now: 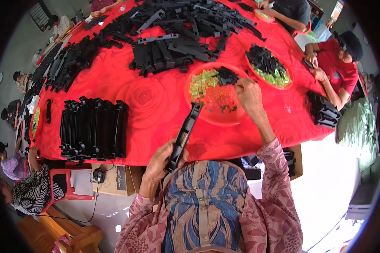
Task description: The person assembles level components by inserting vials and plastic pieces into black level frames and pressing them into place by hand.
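My left hand grips the lower end of a long, narrow black plastic part, which tilts up and to the right from the table's near edge. The part's upper end reaches the near left rim of a round red basket. Inside the basket lie small yellow-green pieces and a heap of small black pieces. Over its right side is my right hand, thumb and fingers pinched together beside the black pieces. Whatever the fingertips hold, if anything, is too small to make out.
Neatly stacked black parts stand at the left of the red-covered table. A big loose pile fills the far side. Another red basket sits to the right, near a co-worker in a red shirt. More people sit along the left.
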`<action>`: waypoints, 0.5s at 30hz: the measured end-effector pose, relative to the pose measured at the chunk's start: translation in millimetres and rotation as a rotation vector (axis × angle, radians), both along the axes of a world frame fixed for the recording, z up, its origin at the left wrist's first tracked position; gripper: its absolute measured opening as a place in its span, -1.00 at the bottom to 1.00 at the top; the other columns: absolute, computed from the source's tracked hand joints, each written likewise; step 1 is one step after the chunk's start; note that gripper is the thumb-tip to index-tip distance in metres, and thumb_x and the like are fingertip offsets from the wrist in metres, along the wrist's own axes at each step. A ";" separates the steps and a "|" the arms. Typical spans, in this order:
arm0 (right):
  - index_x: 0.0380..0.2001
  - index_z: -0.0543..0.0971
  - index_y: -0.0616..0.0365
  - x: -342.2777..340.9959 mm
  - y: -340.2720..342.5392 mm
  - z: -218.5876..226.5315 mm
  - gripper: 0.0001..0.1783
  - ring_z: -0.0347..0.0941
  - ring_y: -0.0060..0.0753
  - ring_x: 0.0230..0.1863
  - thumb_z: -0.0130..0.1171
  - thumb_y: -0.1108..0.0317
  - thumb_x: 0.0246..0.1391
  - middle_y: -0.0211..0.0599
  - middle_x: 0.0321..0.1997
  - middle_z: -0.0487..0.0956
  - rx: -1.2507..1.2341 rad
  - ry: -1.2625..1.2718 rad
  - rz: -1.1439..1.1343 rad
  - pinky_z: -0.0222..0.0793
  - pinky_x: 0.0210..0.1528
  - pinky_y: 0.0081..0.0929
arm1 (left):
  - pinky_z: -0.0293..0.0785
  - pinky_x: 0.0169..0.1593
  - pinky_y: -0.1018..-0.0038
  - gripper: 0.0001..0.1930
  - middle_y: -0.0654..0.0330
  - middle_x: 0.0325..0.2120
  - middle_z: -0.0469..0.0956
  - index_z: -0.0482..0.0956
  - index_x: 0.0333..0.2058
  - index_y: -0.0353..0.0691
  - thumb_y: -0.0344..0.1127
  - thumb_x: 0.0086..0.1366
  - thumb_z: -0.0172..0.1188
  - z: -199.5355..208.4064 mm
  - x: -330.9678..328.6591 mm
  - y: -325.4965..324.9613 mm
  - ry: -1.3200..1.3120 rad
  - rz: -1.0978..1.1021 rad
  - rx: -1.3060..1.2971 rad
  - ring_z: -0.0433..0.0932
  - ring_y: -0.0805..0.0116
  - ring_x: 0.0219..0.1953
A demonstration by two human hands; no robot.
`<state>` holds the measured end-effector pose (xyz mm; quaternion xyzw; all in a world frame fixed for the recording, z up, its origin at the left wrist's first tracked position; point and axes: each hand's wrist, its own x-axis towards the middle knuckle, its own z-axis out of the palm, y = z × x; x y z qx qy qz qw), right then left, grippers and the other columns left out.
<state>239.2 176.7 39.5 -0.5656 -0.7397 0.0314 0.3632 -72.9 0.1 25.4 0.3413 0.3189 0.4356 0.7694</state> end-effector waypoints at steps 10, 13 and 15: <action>-0.32 0.59 0.30 14.8 33.4 -15.8 -0.70 0.56 0.18 -0.15 0.34 0.29 -0.07 0.14 -0.19 0.55 -0.251 -0.295 -0.250 0.51 -0.14 0.01 | 0.57 -0.18 0.39 -0.65 -0.02 -0.20 0.54 0.34 0.02 -0.28 -0.18 0.41 0.10 -14.5 20.4 7.7 -0.293 -0.026 -0.034 0.61 0.23 -0.25; -0.32 0.60 0.30 18.2 33.2 -14.8 -0.70 0.56 0.20 -0.17 0.34 0.30 -0.08 0.15 -0.21 0.56 -0.232 -0.279 -0.223 0.51 -0.14 0.01 | 0.59 -0.13 0.34 -0.67 -0.01 -0.20 0.55 0.34 0.02 -0.27 -0.25 0.39 0.13 -16.7 26.2 13.2 -0.303 0.005 -0.079 0.61 0.23 -0.22; -0.32 0.60 0.30 18.1 29.4 -12.9 -0.71 0.56 0.21 -0.17 0.33 0.31 -0.08 0.15 -0.21 0.56 -0.269 -0.293 -0.218 0.51 -0.14 0.01 | 0.56 -0.17 0.35 -0.58 -0.02 -0.22 0.53 0.35 0.05 -0.32 -0.21 0.33 0.19 -19.1 33.1 16.1 -0.288 0.065 -0.064 0.59 0.21 -0.26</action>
